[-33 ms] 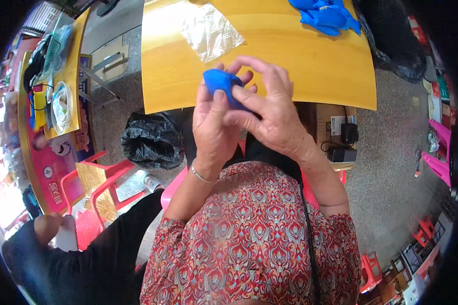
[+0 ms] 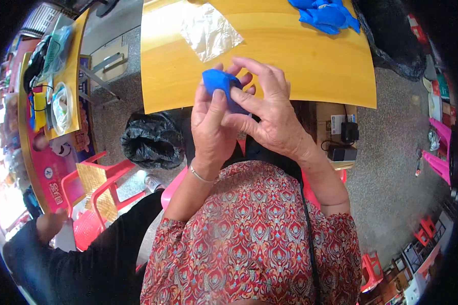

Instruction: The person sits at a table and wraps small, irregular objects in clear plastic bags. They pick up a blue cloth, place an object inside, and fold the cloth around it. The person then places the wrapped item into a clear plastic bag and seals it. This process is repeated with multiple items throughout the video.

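A small blue piece of soft-looking material (image 2: 218, 81) is held up in front of me, just over the near edge of the yellow table. My left hand (image 2: 207, 119) grips it, thumb on its near face and fingers behind. Against its right side presses the thumb of my right hand (image 2: 269, 116), whose other fingers curve up around it. Part of the piece is hidden by my fingers. Farther off on the table lie a clear crinkled plastic sheet or bag (image 2: 208, 33) and a heap of similar blue pieces (image 2: 326, 18).
The yellow table (image 2: 290, 76) spans the front. Below its left corner sits a black plastic bag (image 2: 152, 140); another black bag (image 2: 399, 58) hangs at the far right. A person in black (image 2: 86, 264) sits beside a red chair (image 2: 112, 188). A cardboard box (image 2: 324, 124) stands under the table.
Almost nothing differs. The blue piece and my fingers have shifted very slightly, with both hands keeping their hold.
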The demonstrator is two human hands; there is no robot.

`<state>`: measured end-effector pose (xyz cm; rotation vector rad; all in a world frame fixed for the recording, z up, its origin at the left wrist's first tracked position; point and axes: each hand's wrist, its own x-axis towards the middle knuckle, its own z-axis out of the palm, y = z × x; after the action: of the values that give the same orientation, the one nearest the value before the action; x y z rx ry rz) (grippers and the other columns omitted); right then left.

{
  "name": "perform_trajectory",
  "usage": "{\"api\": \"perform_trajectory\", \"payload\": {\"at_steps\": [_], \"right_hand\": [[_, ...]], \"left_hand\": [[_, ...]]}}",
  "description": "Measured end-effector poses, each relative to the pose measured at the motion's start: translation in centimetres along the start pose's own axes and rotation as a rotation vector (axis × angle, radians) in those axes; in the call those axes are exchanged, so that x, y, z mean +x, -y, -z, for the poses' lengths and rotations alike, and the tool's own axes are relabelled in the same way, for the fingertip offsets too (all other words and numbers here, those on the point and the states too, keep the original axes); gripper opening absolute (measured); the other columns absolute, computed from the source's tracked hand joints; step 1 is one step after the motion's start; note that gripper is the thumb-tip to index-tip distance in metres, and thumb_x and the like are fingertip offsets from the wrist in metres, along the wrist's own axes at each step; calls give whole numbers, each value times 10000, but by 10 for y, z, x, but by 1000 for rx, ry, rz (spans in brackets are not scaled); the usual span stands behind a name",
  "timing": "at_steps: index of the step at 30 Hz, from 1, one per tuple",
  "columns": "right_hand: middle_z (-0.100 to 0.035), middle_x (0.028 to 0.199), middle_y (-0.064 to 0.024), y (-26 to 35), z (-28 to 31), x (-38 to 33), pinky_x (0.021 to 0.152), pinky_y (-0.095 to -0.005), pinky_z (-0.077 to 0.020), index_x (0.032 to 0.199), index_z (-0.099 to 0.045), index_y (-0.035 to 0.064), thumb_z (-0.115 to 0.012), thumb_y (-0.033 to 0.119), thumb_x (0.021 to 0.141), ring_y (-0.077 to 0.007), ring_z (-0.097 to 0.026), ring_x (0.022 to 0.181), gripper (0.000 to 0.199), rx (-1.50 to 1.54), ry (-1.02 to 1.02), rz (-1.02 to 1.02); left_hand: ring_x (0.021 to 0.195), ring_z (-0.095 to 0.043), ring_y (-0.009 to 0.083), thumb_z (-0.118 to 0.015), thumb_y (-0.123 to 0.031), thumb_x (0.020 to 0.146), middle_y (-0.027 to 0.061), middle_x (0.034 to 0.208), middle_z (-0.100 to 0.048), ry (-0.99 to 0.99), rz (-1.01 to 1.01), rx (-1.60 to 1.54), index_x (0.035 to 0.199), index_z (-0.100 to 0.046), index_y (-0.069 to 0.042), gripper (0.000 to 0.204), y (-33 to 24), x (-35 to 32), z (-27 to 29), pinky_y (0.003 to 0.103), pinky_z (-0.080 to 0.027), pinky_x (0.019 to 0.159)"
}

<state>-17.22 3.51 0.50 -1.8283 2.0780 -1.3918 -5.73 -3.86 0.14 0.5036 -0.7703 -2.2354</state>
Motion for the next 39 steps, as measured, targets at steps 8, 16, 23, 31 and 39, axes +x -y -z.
{"api": "perform_trajectory", "payload": {"at_steps": [8,16,23,31,39], "right_hand": [[-479,1344,-148,-1,7,-6,962,-418,-363,1044,-695,55,-651,401,835,-293,-509,1081,406,378,50,-36],[-583,1180,-138,-13,14,-16,808,-310,-483,1086,-677,30,-643,259,894,-194,-606,905,301,589,39,-214],[-627,970,-80,-12,31,-12,627,-243,-517,976,-670,-1,-684,42,836,-105,-633,732,146,674,-40,-338],[-556,1200,-125,0,27,-22,872,-344,-471,992,-679,27,-739,129,772,-233,-575,999,249,367,93,-187],[-507,1317,-124,-13,22,-23,840,-292,-469,1005,-667,-34,-651,185,888,-174,-570,907,249,526,238,-331]], "left_hand": [[1140,-557,285,-615,-223,921,183,1282,-526,23,195,-89,1317,-423,-17,485,-2,-6,1,412,-456,981],[994,-639,296,-487,-436,953,159,1130,-611,83,421,-146,1221,-503,-16,499,-3,-8,19,435,-532,859],[867,-666,344,-411,-511,959,209,1095,-617,273,562,-203,1216,-486,32,605,0,-7,27,444,-563,785],[1205,-507,318,-367,-477,985,182,1270,-541,199,466,-226,1307,-435,6,584,-1,-13,13,480,-398,1013],[926,-656,278,-463,-470,958,155,1055,-638,93,462,273,1201,-499,5,534,-2,-18,17,425,-552,784]]}}
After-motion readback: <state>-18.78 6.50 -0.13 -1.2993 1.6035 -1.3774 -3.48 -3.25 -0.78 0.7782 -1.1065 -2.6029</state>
